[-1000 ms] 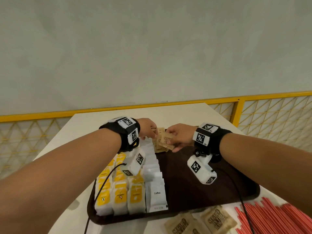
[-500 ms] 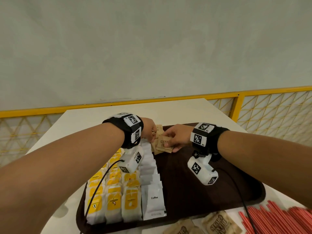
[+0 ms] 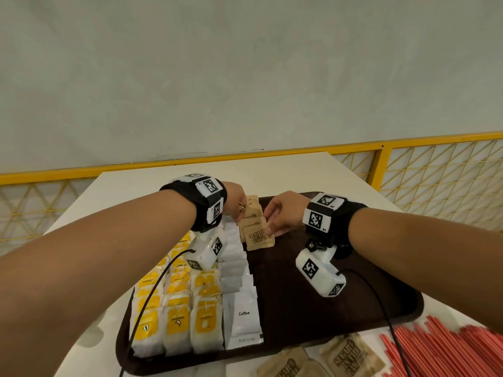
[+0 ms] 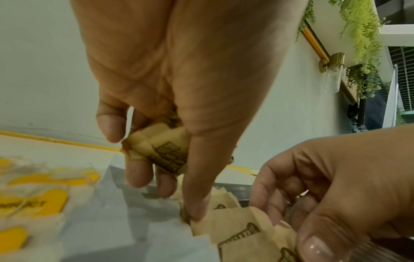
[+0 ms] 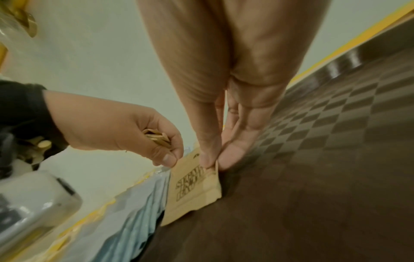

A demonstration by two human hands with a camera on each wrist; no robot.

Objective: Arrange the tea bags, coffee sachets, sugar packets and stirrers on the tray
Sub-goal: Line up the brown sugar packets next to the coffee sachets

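Our right hand pinches the edge of the front sugar packet in the row we are laying, centre of the head view, on the tray. Our left hand curls round a small stack of spare sugar packets, its fingertip touching the row. We judge the sugar step under way; next we must overlap another packet squarely. Coffee sachets lie just left, tea bags beyond. Loose packets and red stirrers wait on the surface, lower right.
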